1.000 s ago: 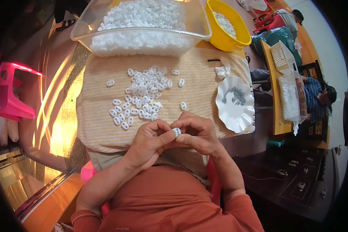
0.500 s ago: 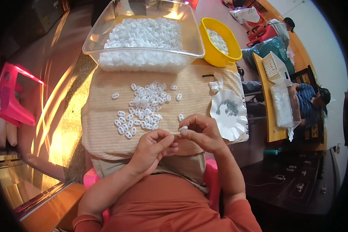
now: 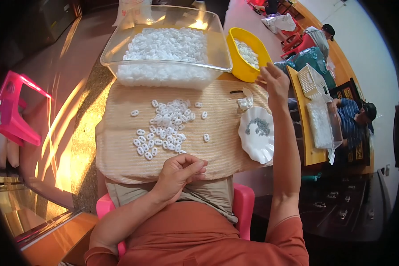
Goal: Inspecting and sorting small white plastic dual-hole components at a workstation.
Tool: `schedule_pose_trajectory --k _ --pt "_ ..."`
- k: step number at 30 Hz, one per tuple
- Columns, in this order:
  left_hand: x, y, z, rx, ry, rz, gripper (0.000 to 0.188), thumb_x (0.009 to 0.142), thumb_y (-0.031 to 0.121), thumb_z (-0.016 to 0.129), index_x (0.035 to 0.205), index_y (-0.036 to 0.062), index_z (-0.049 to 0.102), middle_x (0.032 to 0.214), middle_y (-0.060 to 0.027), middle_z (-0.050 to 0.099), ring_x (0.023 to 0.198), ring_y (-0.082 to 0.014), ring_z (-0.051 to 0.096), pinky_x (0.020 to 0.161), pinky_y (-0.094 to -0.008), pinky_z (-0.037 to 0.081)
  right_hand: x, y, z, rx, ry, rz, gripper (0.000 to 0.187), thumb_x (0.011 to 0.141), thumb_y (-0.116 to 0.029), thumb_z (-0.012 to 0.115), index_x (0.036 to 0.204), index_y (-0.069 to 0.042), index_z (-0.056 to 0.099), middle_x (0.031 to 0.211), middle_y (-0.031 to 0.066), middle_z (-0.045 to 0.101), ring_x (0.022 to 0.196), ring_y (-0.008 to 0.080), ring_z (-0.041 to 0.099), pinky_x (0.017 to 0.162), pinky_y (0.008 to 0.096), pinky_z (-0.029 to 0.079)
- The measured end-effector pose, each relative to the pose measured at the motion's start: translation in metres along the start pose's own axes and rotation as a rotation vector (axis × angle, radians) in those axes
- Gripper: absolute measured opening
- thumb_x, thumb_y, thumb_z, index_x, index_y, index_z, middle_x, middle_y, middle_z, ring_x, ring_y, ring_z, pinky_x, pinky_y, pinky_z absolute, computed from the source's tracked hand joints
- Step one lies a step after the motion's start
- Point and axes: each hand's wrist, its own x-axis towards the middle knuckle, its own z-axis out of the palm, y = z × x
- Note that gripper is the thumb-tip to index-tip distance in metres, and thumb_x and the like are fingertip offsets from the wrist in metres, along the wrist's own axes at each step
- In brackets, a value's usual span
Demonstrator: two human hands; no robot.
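My left hand (image 3: pixel 181 174) is above the table's near edge, thumb and fingers pressed together; whatever they may pinch is too small or hidden. Out at the right, my right hand (image 3: pixel 275 82) reaches past the near rim of a yellow basin (image 3: pixel 233 57), its fingers partly spread and no piece visible in them. The basin holds many small white pieces (image 3: pixel 247 54). On the striped cloth (image 3: pixel 119 128) lies a loose pile of white oval plastic pieces (image 3: pixel 173 117), each with two dark holes. A single oval piece (image 3: pixel 206 138) sits apart, to the right of the pile.
Behind the pile stands a large clear tub (image 3: pixel 164 79) full of white pieces. A white wavy-rimmed plate (image 3: pixel 259 148) with small grey bits lies at the right, below a crumpled white wrapper (image 3: pixel 245 103). A pink stool (image 3: pixel 13 113) is at far left; people sit at right.
My right hand has moved from beside the left hand, where it pinched a white piece, up and right to the yellow basin. That piece no longer shows. My left hand stays closed.
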Motion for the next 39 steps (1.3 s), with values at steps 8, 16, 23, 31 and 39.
schedule_pose_trajectory --k 8,16,23,31,39 --pt "-0.002 0.001 -0.003 0.068 0.085 0.015 0.012 0.089 0.010 0.062 0.096 0.0004 0.061 0.092 -0.0078 0.065 0.079 -0.0118 0.063 0.072 -0.0254 0.056 -0.131 0.012 0.031 -0.496 -0.785 -0.109 0.023 0.080 -0.008 0.066 0.102 0.002 0.064 0.087 0.0075 0.066 0.071 0.0160 0.062 0.067 0.0289 0.050" --pt "-0.004 -0.005 0.000 0.078 0.078 0.040 0.010 0.089 0.011 0.063 0.093 0.0021 0.060 0.089 -0.0057 0.065 0.077 -0.0108 0.062 0.070 -0.0243 0.055 -0.155 0.005 0.047 -0.709 -0.781 -0.363 0.020 0.079 -0.012 0.066 0.097 -0.003 0.065 0.087 0.0121 0.063 0.079 0.0286 0.064 0.069 0.0359 0.050" --pt "-0.004 -0.009 -0.002 0.110 0.086 0.054 0.009 0.088 0.011 0.063 0.092 0.0034 0.061 0.089 -0.0054 0.065 0.077 -0.0101 0.062 0.069 -0.0236 0.055 -0.159 0.003 0.078 -0.764 -0.804 -0.464 0.020 0.082 -0.017 0.061 0.099 -0.010 0.067 0.093 0.0108 0.062 0.080 0.0311 0.063 0.068 0.0402 0.050" --pt "-0.002 -0.011 0.000 0.123 0.080 0.068 0.009 0.088 0.010 0.064 0.092 0.0029 0.061 0.088 -0.0050 0.064 0.076 -0.0100 0.062 0.068 -0.0238 0.055 -0.156 0.015 0.099 -0.889 -0.799 -0.483 0.017 0.083 -0.022 0.059 0.093 -0.011 0.068 0.092 0.0100 0.062 0.079 0.0305 0.063 0.068 0.0403 0.050" --pt "-0.004 -0.012 -0.004 0.097 0.084 0.078 0.009 0.089 0.010 0.063 0.092 0.0029 0.060 0.086 -0.0048 0.063 0.075 -0.0119 0.062 0.066 -0.0255 0.056 -0.162 0.011 0.101 -0.834 -0.762 -0.526 0.015 0.083 -0.021 0.058 0.080 -0.008 0.066 0.082 0.0113 0.062 0.073 0.0314 0.063 0.063 0.0421 0.049"
